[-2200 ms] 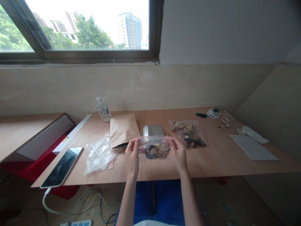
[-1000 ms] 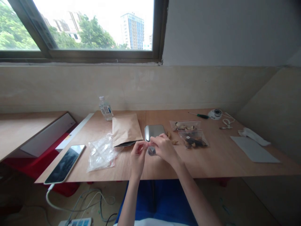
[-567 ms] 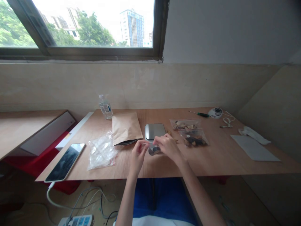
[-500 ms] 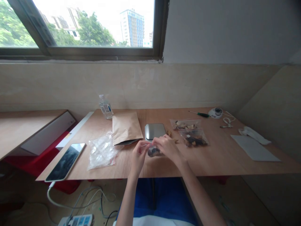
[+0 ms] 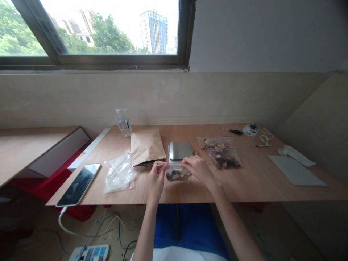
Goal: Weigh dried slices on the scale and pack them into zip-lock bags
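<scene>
Between my two hands is a clear zip bag (image 5: 178, 174) with dark and pale dried pieces inside, held by its top edge near the front of the table. My left hand (image 5: 157, 175) pinches the bag's top left corner. At the right part of the same edge, my right hand (image 5: 197, 167) has its fingers closed on the bag. Just behind the bag lies a small flat scale (image 5: 179, 150) with a metal plate. A few loose brown pieces (image 5: 196, 152) show beside the scale, partly hidden by my right hand.
Two filled zip bags (image 5: 225, 158) lie to the right. On the left are a brown paper pouch (image 5: 148, 146), empty clear bags (image 5: 119, 173), a phone (image 5: 78, 185) and a water bottle (image 5: 123, 123). Farther right are a screwdriver (image 5: 236, 132), a white camera (image 5: 250, 129) and a white sheet (image 5: 296, 170).
My hands have moved apart along the bag's top edge, the left one sliding left. More of the bag and its contents now shows between them.
</scene>
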Demonstrator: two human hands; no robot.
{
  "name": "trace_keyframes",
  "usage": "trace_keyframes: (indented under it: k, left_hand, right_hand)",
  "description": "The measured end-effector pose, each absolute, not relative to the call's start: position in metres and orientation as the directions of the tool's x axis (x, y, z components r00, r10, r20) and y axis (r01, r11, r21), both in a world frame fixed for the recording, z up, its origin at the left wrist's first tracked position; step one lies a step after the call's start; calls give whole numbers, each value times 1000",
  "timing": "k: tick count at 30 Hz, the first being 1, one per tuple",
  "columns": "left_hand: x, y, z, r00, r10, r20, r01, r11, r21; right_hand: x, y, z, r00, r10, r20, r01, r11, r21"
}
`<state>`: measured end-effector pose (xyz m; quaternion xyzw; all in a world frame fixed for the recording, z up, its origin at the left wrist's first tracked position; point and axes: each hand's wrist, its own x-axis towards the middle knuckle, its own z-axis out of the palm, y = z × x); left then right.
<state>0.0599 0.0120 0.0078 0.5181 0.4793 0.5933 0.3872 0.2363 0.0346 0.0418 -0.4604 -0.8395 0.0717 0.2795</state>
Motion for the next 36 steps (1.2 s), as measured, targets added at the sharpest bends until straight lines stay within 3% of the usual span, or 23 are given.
trace_keyframes:
  k: [11, 18, 25, 28, 32, 36]
  left_hand:
    - [67, 12, 3, -222, 948, 227, -13, -236, 972]
    - [79, 13, 1, -283, 949, 136, -170, -189, 967]
    - [77, 21, -11, -274, 960, -59, -510, -93, 855]
    - [82, 19, -9, -213, 967, -138, -603, -19, 798]
    - [94, 13, -2, -20, 998, -66, -504, 47, 862]
    - [89, 13, 1, 48, 999, 24, -288, -9, 957]
  right_hand:
    - [260, 34, 31, -314, 878, 360, 769, 458, -447]
    - [274, 36, 22, -251, 898, 361, 736, 420, -531]
    - [283, 34, 7, -74, 948, 310, 413, 312, -856]
    - [281, 32, 0, 37, 953, 300, 226, 284, -932]
    - [290, 32, -4, 214, 943, 255, 82, 243, -967]
    - [336, 41, -7, 423, 862, 278, 177, 223, -959]
